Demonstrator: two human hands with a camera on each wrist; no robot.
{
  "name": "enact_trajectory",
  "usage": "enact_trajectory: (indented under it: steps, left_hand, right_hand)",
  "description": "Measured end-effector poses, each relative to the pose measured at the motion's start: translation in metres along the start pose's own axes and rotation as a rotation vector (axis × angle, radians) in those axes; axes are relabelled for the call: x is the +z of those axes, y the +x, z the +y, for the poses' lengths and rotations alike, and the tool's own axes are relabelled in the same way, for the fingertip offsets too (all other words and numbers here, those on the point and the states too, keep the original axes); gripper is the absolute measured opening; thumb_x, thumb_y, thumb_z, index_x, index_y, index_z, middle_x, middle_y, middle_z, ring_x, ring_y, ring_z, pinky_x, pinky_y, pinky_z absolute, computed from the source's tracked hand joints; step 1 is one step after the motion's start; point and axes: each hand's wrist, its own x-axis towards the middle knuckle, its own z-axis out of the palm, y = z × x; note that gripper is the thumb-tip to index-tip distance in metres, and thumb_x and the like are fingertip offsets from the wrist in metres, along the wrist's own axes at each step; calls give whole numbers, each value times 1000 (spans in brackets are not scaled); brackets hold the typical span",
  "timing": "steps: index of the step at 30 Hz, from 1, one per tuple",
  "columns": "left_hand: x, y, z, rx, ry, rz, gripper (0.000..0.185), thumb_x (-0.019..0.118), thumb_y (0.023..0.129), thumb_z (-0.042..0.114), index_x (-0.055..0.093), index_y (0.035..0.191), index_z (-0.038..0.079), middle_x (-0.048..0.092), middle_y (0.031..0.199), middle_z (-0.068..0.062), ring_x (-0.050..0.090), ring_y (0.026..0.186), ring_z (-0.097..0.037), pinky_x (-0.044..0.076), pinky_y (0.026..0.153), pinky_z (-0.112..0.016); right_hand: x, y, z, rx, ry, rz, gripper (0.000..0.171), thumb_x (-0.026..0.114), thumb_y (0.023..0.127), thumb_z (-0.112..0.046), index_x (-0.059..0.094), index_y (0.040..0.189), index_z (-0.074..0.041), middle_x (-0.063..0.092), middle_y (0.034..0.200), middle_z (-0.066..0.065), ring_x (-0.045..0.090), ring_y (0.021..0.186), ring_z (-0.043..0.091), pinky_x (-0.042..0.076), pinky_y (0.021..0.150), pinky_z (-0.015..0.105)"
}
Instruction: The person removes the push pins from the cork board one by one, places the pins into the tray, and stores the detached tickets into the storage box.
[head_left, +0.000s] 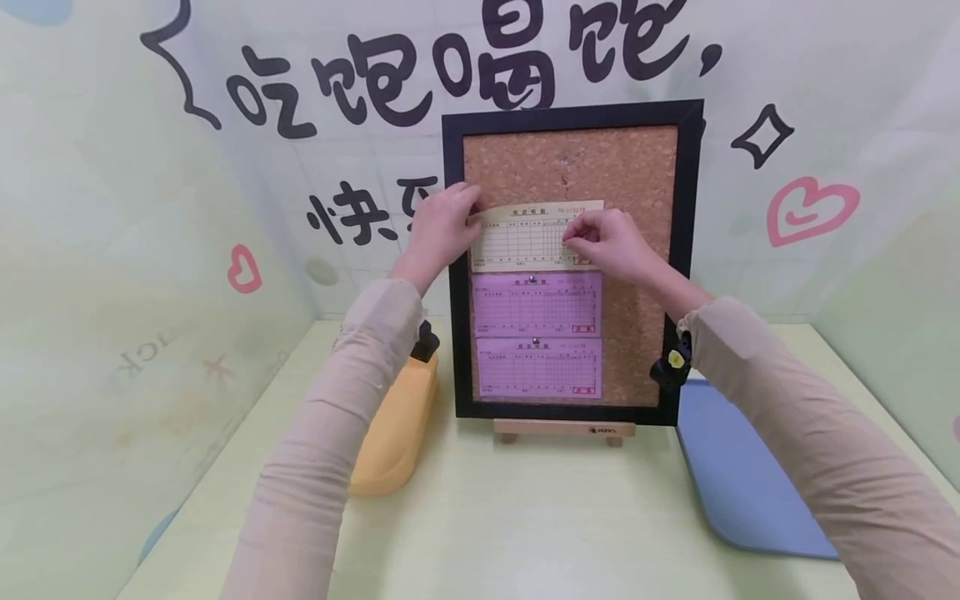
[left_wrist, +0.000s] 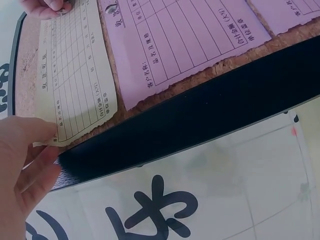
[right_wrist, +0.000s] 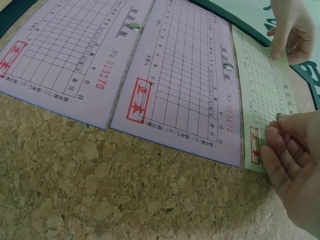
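- Left hand [head_left: 446, 221]: nearly closed, thumb on the face and fingers at the edge; pinches the upper left end of the cream receipt slip [head_left: 517, 242].
- Right hand [head_left: 611, 242]: thumb and index finger closed together on a small metal pushpin [right_wrist: 278, 116], over the right part of the cream receipt slip.
- Cream receipt slip: positioned on the corkboard [head_left: 637, 333], above both purple slips; its left end reaches the black frame [head_left: 572, 118].
- Upper purple receipt slip [head_left: 498, 310]: directly below the cream slip; fixed by a silver pin [head_left: 532, 280] near its top edge.
- Lower purple receipt slip [head_left: 498, 367]: below the upper one, with a second silver pin [head_left: 536, 341] near its top edge.
- Corkboard: stands near-upright on a wooden easel [head_left: 564, 428] on the table [head_left: 570, 517].
- Yellow tray [head_left: 397, 425]: on the table left of the board, partly covered by the left sleeve [head_left: 322, 425].
- Blue tray [head_left: 750, 475]: on the table right of the board, partly covered by the right sleeve [head_left: 802, 417].
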Motion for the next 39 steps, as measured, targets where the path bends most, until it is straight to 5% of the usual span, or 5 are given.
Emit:
enact_trajectory:
  steps: [18,39]
  left_hand:
    - [-11,-4,-8,-74,-252,-44,16,58,85,5,70,95,3,69,94,-10,63,84,-20,48,78,-29]
    - [-32,-38,-17,-223,-447,-48,16,61,84,6,71,94,0,69,91,-14,65,74,-21,53,65,-29]
  right_hand:
    - [2,-7,1,-34,-54,-1,12,55,89,-11,63,94,-3,59,84,10,49,69,18,39,58,27]
    - [-19,-48,14,-72,-125,23,11,56,87,-8,64,91,-1,63,84,12,52,70,20,40,55,25]
